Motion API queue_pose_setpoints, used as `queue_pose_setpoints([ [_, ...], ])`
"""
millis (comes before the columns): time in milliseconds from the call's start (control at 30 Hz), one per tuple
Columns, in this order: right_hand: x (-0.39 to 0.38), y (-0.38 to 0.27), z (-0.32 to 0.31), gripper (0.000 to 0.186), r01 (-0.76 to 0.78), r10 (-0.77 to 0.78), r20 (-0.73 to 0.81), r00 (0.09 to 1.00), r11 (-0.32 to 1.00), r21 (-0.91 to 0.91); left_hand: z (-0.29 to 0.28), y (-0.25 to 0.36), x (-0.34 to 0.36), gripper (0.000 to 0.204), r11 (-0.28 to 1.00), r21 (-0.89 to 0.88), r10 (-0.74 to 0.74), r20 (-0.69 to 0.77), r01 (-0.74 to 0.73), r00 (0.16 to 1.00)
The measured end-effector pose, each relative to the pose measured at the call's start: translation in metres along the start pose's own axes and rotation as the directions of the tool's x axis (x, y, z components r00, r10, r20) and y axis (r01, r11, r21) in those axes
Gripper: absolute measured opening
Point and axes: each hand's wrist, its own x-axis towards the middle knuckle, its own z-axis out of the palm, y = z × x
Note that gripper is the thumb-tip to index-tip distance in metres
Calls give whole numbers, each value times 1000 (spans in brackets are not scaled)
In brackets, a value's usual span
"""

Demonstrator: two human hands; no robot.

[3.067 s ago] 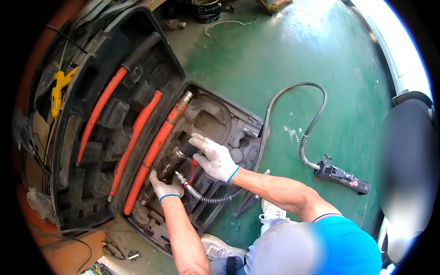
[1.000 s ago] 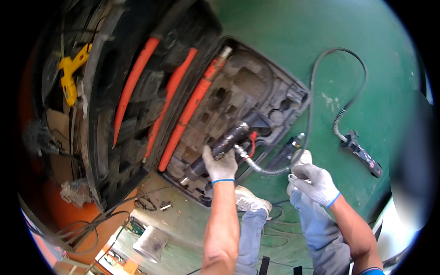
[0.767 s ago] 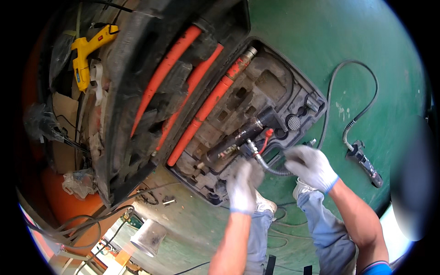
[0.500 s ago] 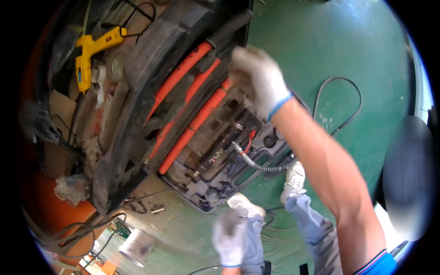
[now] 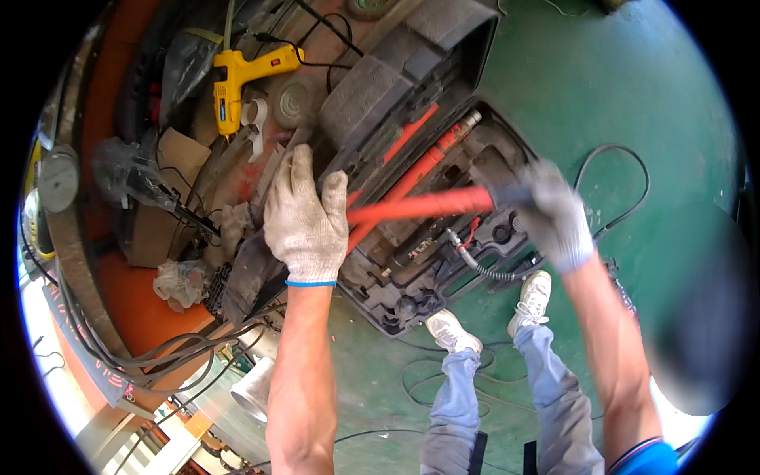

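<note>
My right hand (image 5: pixel 556 215), in a whitish knit glove and blurred by motion, grips the dark end of a red pump handle (image 5: pixel 427 207). The handle lies level above a black plastic tool case (image 5: pixel 372 305), and its left end reaches my left hand. That gloved left hand (image 5: pixel 303 214) is open, fingers spread, beside the case's raised lid (image 5: pixel 372 103). Inside the case rest a red tube (image 5: pixel 435 154) with a metal end, a black cylinder (image 5: pixel 416 247) and a hose with a metal spring sleeve (image 5: pixel 495 273). Another red bar (image 5: pixel 410 133) sits along the lid.
A yellow glue gun (image 5: pixel 229 91) and a tape roll (image 5: pixel 253 119) lie on the cluttered surface at left, near crumpled plastic (image 5: pixel 180 283). Cables (image 5: pixel 182 348) hang over its edge. A black hose (image 5: pixel 625 150) loops on the green floor, and a whitish bucket (image 5: pixel 255 388) stands lower left.
The red pump handle is now out over the case, its dark end in my right hand, which moved right and down. My left hand has risen to the lid. The whole view has shifted.
</note>
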Motion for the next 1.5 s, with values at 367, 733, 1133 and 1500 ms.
queue_pose_setpoints([
  [367, -378, -79, -134, 25, 56, -5, -892, 452, 998, 23, 11, -25, -1, 49, 986, -53, -142, 204, 155, 969],
  [733, -566, -151, -192, 28, -206, -380, -916, 132, 893, -400, -24, 2, 1, 64, 976, 213, -87, 226, 38, 970],
  [1133, -616, -185, -266, 33, -152, -288, -936, 203, 935, -321, -88, 208, -270, 63, 949, 106, -295, 637, 298, 712],
  [1500, -622, -239, -318, 31, -216, -256, -898, 357, 913, -347, -105, 521, -336, 58, 705, -120, -68, 970, 699, 234],
])
